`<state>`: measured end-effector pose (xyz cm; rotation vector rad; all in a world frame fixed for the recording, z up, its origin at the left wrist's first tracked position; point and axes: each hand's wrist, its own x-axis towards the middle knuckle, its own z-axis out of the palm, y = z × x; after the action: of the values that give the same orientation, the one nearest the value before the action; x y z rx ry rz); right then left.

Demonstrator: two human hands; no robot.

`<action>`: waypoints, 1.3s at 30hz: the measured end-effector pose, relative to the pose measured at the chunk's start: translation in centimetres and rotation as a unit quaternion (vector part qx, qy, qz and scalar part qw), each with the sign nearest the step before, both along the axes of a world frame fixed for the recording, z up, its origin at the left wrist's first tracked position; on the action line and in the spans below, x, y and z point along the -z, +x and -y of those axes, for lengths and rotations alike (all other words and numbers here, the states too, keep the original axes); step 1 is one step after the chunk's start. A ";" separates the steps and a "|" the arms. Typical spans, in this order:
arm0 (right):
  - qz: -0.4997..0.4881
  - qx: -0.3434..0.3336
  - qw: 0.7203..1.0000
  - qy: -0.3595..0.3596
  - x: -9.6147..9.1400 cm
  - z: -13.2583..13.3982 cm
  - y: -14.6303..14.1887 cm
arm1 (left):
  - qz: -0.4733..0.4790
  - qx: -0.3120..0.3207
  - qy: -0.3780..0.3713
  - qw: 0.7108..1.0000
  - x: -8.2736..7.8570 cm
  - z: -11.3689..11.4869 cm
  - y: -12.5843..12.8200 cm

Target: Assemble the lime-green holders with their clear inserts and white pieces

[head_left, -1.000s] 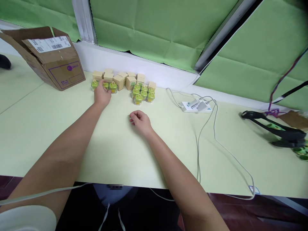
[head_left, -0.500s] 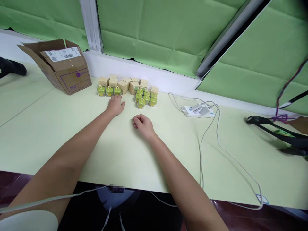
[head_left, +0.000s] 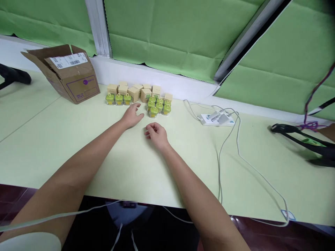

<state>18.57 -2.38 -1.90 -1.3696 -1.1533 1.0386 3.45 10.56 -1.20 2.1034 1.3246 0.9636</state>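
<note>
An open cardboard box [head_left: 70,75] lies tipped at the worktop's [head_left: 52,139] left. Beside it three green-lidded jars [head_left: 118,99] stand in a row, seemingly set apart from about seven clustered jars [head_left: 157,106], with roughly eight small tan boxes [head_left: 136,91] behind. The left hand [head_left: 132,116] rests between the groups, grip apart and empty, while the right hand [head_left: 157,134] lies nearby, loosely curled on nothing.

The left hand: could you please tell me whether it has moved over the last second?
Yes. The left hand has pulled back off the row of three small green-lidded jars, toward the person and rightward.
</note>
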 end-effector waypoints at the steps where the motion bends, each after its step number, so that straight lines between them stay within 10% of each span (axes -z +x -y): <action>1: 0.001 0.018 1.000 0.010 -0.1 0.0 0.1 | 0.000 0.025 0.005 1.000 -0.1 0.2 0.7; 8: -0.026 0.201 0.978 0.058 -0.6 -0.7 2.1 | -0.024 0.071 0.053 0.996 -0.2 0.9 4.9; 16: 0.062 0.212 0.973 0.062 0.5 -2.0 3.7 | 0.020 0.074 0.087 0.993 0.3 2.4 5.2; 26: 0.094 0.042 0.990 0.099 1.3 -4.2 6.1 | 0.047 0.112 -0.031 0.992 0.4 4.4 4.4; 39: 0.174 0.000 0.971 0.162 -0.1 -0.7 3.1 | 0.025 0.119 -0.010 0.993 -0.5 8.7 0.8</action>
<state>21.72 -1.64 -1.79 -1.3158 -1.5054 0.5854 4.30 1.85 -0.71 2.1472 1.0274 0.8912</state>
